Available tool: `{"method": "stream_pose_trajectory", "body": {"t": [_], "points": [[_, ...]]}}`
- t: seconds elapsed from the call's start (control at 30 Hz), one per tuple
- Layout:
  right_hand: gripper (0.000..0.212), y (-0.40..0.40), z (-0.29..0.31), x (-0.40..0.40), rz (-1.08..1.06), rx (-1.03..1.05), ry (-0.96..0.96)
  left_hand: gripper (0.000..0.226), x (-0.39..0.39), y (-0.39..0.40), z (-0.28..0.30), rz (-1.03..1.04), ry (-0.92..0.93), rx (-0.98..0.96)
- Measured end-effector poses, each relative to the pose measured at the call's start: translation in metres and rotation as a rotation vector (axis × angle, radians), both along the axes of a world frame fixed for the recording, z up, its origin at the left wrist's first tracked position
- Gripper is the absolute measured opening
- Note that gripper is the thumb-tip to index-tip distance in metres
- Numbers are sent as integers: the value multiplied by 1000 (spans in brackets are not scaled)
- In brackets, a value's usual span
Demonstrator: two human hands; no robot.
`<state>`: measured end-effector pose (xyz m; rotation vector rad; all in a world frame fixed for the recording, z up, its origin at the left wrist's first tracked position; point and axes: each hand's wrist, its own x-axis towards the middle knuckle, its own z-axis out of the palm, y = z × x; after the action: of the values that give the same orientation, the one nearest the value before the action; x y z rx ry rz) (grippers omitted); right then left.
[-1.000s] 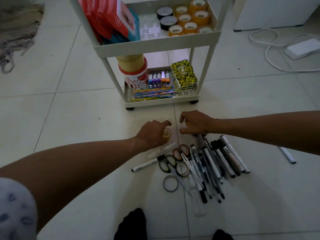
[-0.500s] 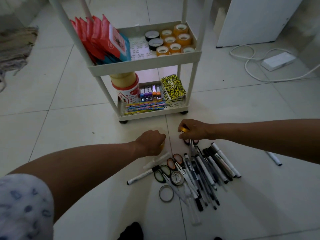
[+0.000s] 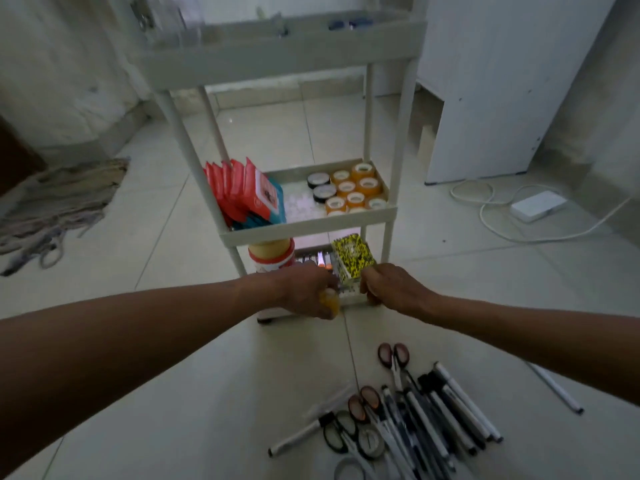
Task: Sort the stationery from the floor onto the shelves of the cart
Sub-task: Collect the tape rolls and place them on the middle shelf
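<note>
A white three-shelf cart (image 3: pixel 311 221) stands ahead on the tiled floor. My left hand (image 3: pixel 304 294) holds a small yellow tape roll (image 3: pixel 329 301) in front of the bottom shelf's rim. My right hand (image 3: pixel 391 287) is beside it at the same rim, fingers curled; what it holds is hidden. Brown and black tape rolls (image 3: pixel 353 192) and red packets (image 3: pixel 242 192) fill the middle shelf. On the floor near me lies a pile of pens, markers and scissors (image 3: pixel 415 417).
The bottom shelf holds a yellow-lidded jar (image 3: pixel 270 252), a yellow patterned box (image 3: pixel 353 256) and markers. A loose pen (image 3: pixel 557 389) lies at the right. A white power strip with its cable (image 3: pixel 536 206) sits at the back right, a rag (image 3: pixel 59 199) at the left, a white cabinet (image 3: pixel 502 81) behind.
Both hands rose from the pile on the floor and moved forward to the cart's bottom shelf, the left carrying the yellow tape roll. The view tilted upward.
</note>
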<state>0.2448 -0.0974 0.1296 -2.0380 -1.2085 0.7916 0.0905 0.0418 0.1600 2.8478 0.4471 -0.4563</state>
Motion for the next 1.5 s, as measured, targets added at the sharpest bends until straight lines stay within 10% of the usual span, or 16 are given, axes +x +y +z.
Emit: {"method": "stream_pose_trajectory", "body": {"t": [0.33,0.7,1.5], "points": [[40,6,85,7,106,284,-595,55,14,28,80,42,-53,-139],[52,88,141,21,82,24,-1005,25,44,50,122,196,-45,-252],[49,190,88,71,-259,117,-600,49,38,89,137,398,-406,-221]]}}
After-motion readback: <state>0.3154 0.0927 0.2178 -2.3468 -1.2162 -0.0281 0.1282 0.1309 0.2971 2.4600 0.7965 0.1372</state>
